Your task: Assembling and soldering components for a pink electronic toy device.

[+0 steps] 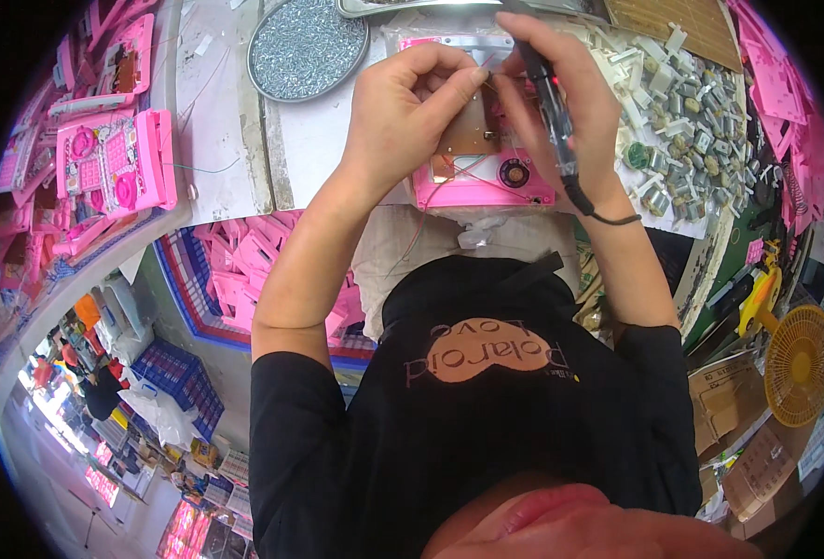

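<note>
In front of me lies an opened pink plastic casing (459,193) holding a brown circuit board (468,140), a small round black speaker (515,173) and thin loose wires. Over the board, my left hand (403,116) is closed, thumb and forefinger pinching what looks like a thin wire; their tips partly hide it. Close beside it is my right hand (575,102), its fingertips near the same spot. A black stick-shaped tool (555,116) with a cord lies along the palm, gripped by my right hand. The cord bends out by the wrist.
A round metal dish (308,48) of small screws stands at the far left. Small grey motors (687,140) and white parts are heaped at right. Pink casings (114,163) pile up on the left, with more in a crate (198,303) below. A yellow fan (801,365) is at right.
</note>
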Demonstrator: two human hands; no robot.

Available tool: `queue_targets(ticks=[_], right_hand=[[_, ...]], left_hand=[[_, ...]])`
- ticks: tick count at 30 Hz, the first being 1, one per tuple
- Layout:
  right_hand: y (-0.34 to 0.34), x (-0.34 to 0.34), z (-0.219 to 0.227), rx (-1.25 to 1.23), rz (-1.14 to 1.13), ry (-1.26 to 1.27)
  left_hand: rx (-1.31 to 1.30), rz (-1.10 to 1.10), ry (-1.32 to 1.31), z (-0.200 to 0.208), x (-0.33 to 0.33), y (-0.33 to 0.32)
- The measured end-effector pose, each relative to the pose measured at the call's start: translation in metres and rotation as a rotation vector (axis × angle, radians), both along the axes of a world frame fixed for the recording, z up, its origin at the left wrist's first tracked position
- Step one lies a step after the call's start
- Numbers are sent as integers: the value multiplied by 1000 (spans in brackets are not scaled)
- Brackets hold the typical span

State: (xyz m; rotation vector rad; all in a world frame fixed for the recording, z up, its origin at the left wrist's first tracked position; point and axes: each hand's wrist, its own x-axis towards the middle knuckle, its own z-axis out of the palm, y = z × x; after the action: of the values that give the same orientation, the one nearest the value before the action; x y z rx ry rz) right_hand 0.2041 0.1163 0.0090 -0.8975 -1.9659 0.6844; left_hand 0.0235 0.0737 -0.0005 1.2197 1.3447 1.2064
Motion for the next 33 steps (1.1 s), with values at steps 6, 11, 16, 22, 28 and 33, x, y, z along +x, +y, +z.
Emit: queue_targets(ticks=[6,11,16,22,28,33], right_hand=[[-25,6,-4,73,6,20],[-27,19,-6,83,-31,-7],[-23,72,-14,-42,-94,124],[-29,72,7,1,-14,216],[-27,71,9,43,107,81],[-30,67,9,36,103,42]], left_hand=[[152,-48,367,3,-8,4],[17,-43,384,22,9,4],[143,-39,470,11,6,3],[98,-1,371,18,11,0],[-54,3,218,23,13,2],[94,-20,310,10,6,0]])
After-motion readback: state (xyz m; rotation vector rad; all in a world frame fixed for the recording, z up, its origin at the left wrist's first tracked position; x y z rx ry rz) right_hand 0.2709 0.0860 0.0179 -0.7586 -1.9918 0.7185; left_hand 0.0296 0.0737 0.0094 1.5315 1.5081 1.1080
